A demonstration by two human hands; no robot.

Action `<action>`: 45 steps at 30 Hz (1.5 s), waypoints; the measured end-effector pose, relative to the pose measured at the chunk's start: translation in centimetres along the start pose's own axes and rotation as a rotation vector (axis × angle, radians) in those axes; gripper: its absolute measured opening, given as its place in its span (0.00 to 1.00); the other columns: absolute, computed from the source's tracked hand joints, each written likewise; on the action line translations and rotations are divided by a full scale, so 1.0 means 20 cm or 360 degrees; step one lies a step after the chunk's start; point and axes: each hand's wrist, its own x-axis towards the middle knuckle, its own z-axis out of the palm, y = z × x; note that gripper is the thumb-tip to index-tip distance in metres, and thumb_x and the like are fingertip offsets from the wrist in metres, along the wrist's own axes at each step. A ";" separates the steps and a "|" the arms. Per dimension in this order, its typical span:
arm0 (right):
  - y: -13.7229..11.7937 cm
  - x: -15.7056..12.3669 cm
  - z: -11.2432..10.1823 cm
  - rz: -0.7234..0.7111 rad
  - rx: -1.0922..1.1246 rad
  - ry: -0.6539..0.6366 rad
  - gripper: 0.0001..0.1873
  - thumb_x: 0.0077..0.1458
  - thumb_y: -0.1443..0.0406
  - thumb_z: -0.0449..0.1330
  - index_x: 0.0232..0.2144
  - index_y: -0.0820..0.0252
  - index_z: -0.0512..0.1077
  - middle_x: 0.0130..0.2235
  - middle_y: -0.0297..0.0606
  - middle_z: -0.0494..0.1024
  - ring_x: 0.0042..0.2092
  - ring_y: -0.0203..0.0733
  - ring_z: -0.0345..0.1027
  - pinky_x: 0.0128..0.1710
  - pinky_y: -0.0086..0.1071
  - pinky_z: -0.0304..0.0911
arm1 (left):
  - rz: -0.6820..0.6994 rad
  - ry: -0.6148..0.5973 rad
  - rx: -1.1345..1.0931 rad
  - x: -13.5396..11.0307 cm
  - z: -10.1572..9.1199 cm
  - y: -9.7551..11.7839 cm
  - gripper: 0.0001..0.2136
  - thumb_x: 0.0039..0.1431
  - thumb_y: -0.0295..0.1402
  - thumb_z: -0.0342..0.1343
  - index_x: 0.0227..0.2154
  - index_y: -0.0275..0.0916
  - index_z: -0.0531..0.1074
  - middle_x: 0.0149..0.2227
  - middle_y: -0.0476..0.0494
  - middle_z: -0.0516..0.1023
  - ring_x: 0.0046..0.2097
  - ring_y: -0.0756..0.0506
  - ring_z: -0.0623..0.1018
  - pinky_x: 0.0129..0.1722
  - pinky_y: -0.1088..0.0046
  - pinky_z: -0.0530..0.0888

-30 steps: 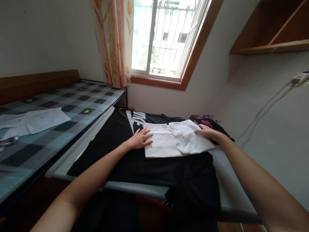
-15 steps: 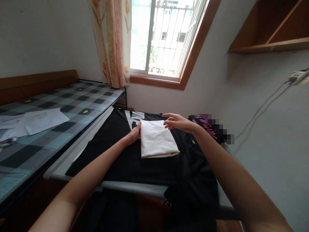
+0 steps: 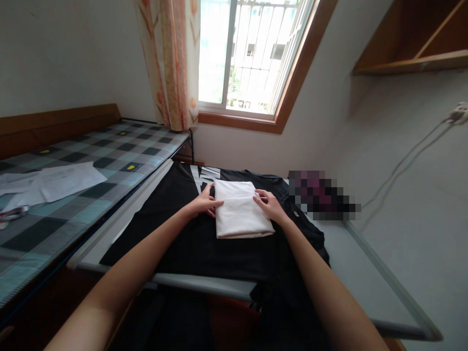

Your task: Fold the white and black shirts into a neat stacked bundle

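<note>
Room: table (image 3: 373, 273) near barred window (image 3: 252, 58). Folded white cloth (image 3: 239, 217): resting on black garment (image 3: 204, 253), itself spread over table. Left hand (image 3: 202, 201): thumb on top, fingers closed about left edge. Right hand (image 3: 270, 205): thumb and fingers gripping right edge. Fingertips underneath hidden. Step in hand, by judgement: squaring folded cloth. Next move: calls for even hold, layers kept together. Farther left: plaid mattress (image 3: 153, 139), papers (image 3: 66, 183) on it.

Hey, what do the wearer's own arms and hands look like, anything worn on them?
The left hand and right hand are ungloved, no ring or watch visible. The slim left forearm and right forearm are bare; no sleeve shows.
</note>
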 end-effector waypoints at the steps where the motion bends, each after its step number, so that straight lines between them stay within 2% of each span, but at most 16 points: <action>1: -0.02 -0.02 -0.02 -0.0033 -0.0034 -0.0028 0.25 0.54 0.52 0.59 0.50 0.59 0.70 0.51 0.48 0.69 0.46 0.47 0.71 0.48 0.42 0.68 | 0.0010 -0.0005 -0.0058 0.00 0.00 0.00 0.52 0.46 0.35 0.69 0.66 0.48 0.39 0.31 0.48 0.76 0.25 0.47 0.77 0.26 0.67 0.79; 5: -0.11 -0.12 -0.08 -0.0316 -0.0244 -0.0120 0.26 0.50 0.54 0.64 0.51 0.54 0.69 0.51 0.45 0.65 0.51 0.49 0.66 0.51 0.45 0.66 | 0.0049 0.0007 -0.0281 0.01 0.02 -0.02 0.49 0.44 0.33 0.70 0.65 0.46 0.45 0.33 0.44 0.77 0.29 0.47 0.78 0.27 0.70 0.78; 8: -0.16 -0.24 -0.11 -0.0660 -0.0431 -0.0125 0.17 0.51 0.56 0.65 0.42 0.54 0.71 0.50 0.44 0.65 0.55 0.50 0.61 0.56 0.48 0.59 | 0.0049 0.0063 -0.0352 0.01 0.05 -0.01 0.47 0.45 0.32 0.69 0.64 0.45 0.47 0.37 0.42 0.77 0.31 0.47 0.79 0.27 0.72 0.77; 11: -0.19 -0.37 -0.12 -0.0938 -0.0673 -0.0200 0.11 0.51 0.58 0.66 0.35 0.54 0.72 0.52 0.45 0.65 0.56 0.53 0.59 0.56 0.50 0.58 | 0.0007 0.0123 -0.0296 0.01 0.06 0.00 0.44 0.47 0.31 0.68 0.64 0.46 0.48 0.37 0.43 0.77 0.28 0.49 0.78 0.25 0.73 0.77; 14: -0.19 -0.46 -0.10 -0.1147 -0.0893 -0.0267 0.05 0.54 0.63 0.63 0.35 0.53 0.74 0.52 0.45 0.66 0.56 0.54 0.57 0.54 0.50 0.59 | -0.0051 0.0112 -0.0194 0.00 0.06 0.01 0.43 0.49 0.33 0.66 0.64 0.47 0.46 0.38 0.44 0.76 0.25 0.49 0.77 0.25 0.70 0.78; 18: -0.20 -0.50 -0.08 -0.1328 -0.1074 -0.0267 0.08 0.57 0.69 0.57 0.38 0.53 0.74 0.50 0.45 0.68 0.55 0.51 0.58 0.53 0.46 0.60 | -0.0066 0.0046 -0.0096 0.00 0.04 0.01 0.44 0.50 0.36 0.66 0.65 0.49 0.44 0.41 0.42 0.75 0.27 0.47 0.78 0.26 0.65 0.79; 23: -0.21 -0.49 -0.11 -0.1378 -0.1219 -0.0166 0.09 0.60 0.67 0.56 0.41 0.54 0.74 0.48 0.45 0.70 0.53 0.49 0.60 0.51 0.43 0.60 | 0.0011 -0.0003 -0.0130 0.00 0.03 -0.01 0.49 0.46 0.35 0.68 0.65 0.47 0.42 0.38 0.43 0.75 0.30 0.46 0.78 0.26 0.66 0.80; 27: -0.23 -0.48 -0.12 -0.1442 -0.1347 -0.0103 0.06 0.59 0.69 0.57 0.38 0.57 0.73 0.47 0.43 0.72 0.51 0.49 0.61 0.50 0.43 0.59 | 0.0065 0.0001 -0.0176 0.00 0.05 -0.01 0.50 0.45 0.33 0.70 0.65 0.44 0.42 0.37 0.41 0.76 0.32 0.44 0.79 0.25 0.68 0.79; 32: -0.24 -0.48 -0.11 -0.1584 -0.1384 0.0183 0.06 0.57 0.73 0.57 0.33 0.59 0.73 0.41 0.42 0.73 0.50 0.48 0.61 0.49 0.43 0.58 | 0.0195 0.0005 -0.0304 0.00 0.07 -0.02 0.50 0.44 0.33 0.70 0.65 0.45 0.43 0.40 0.39 0.76 0.34 0.44 0.79 0.25 0.70 0.79; 34: -0.23 -0.48 -0.11 -0.1561 -0.1373 0.0107 0.06 0.57 0.73 0.57 0.33 0.60 0.72 0.41 0.42 0.73 0.49 0.48 0.61 0.48 0.42 0.58 | 0.0133 -0.0017 -0.0285 0.00 0.07 -0.02 0.49 0.43 0.33 0.70 0.65 0.43 0.45 0.38 0.41 0.76 0.33 0.44 0.79 0.25 0.69 0.79; 39: -0.20 -0.50 -0.12 -0.1450 -0.1250 -0.0301 0.05 0.56 0.71 0.57 0.34 0.61 0.72 0.42 0.44 0.71 0.47 0.47 0.62 0.47 0.40 0.60 | 0.0069 0.0006 -0.0194 0.01 0.07 -0.03 0.48 0.44 0.32 0.69 0.65 0.40 0.47 0.35 0.44 0.75 0.32 0.44 0.78 0.26 0.67 0.79; 42: -0.21 -0.49 -0.12 -0.1395 -0.1214 -0.0416 0.06 0.58 0.69 0.55 0.36 0.60 0.72 0.38 0.42 0.71 0.41 0.45 0.64 0.44 0.39 0.61 | 0.0143 0.0168 -0.0050 0.05 0.08 -0.05 0.42 0.47 0.32 0.67 0.64 0.37 0.53 0.36 0.42 0.74 0.31 0.46 0.77 0.29 0.66 0.78; 45: -0.25 -0.46 -0.10 -0.1372 -0.1180 -0.0415 0.09 0.60 0.66 0.53 0.41 0.62 0.71 0.33 0.40 0.71 0.36 0.43 0.64 0.40 0.38 0.60 | 0.0281 0.0358 0.0043 0.10 0.08 -0.09 0.34 0.50 0.31 0.64 0.61 0.33 0.61 0.43 0.36 0.75 0.36 0.45 0.78 0.39 0.64 0.78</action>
